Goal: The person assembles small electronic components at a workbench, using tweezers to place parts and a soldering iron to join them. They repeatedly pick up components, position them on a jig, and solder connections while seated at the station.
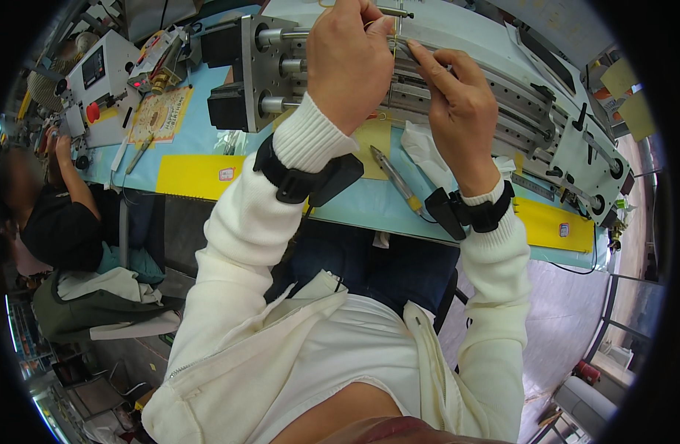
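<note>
A long metal linear-rail machine [517, 122] with rods, drilled plates and black motors [227, 107] lies across the table in front of me. Above its rails, my left hand [351, 66] is closed, thumb and fingers pinching a thin yellow wire [394, 46] that hangs down beside the thumb. My right hand [462, 100] reaches over the rails just to the right, its fingers bent and the fingertips together at some grey cables [403, 53]. What those fingertips grip is too small to make out. Both wrists wear black straps with a small box.
On the light-blue tabletop near me lie a pen-shaped tool [396, 177], white tissue [426, 152] and yellow sheets [199, 176] [554, 224]. A white control box with a red button [93, 112] stands at the left. Beyond it, another person [59, 185] sits working.
</note>
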Tool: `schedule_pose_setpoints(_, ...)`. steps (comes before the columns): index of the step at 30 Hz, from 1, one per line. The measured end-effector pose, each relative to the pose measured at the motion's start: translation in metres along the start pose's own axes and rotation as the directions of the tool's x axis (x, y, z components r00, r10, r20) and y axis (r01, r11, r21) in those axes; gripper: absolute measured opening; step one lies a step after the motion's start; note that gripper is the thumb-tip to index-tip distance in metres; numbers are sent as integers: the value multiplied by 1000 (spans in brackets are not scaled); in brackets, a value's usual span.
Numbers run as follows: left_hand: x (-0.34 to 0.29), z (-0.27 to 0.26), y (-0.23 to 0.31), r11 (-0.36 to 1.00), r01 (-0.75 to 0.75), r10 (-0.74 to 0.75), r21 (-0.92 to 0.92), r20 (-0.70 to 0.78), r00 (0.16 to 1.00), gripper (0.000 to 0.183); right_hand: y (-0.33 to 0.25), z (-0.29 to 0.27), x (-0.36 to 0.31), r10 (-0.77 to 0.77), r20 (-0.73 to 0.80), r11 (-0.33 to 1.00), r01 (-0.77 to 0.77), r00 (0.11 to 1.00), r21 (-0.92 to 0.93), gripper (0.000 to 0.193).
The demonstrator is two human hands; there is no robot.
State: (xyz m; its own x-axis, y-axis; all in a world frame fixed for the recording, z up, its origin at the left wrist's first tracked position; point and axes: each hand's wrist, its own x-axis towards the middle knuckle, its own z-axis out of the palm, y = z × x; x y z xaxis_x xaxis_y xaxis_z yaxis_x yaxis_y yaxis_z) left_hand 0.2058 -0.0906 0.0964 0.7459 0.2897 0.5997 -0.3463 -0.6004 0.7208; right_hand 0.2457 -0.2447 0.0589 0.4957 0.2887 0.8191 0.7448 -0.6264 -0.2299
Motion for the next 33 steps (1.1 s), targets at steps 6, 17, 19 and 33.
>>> schedule_pose_setpoints(6, 1, 0, 0, 1000, -24, 25, 13, -17, 1000, 9, -2, -1, 2, 13, -30, 1000, -13, 999, 20, 55)
schedule_pose_setpoints(17, 0, -22, -7, 846, -233, 94, -480, -295, 951, 12, 5, -85, -33, 102, -149, 991, -87, 984, 105, 42)
schedule_pose_setpoints(19, -8, -14, 12, 852, -198, 71, -484, -268, 961, 12, 13, -106, -49, 342, -128, 934, -321, 931, 157, 32)
schedule_pose_setpoints(33, -29, 101, 110, 879, -340, 473, -335, 517, 714, 29, 131, -221, -81, 449, -277, 892, -444, 850, 84, 61)
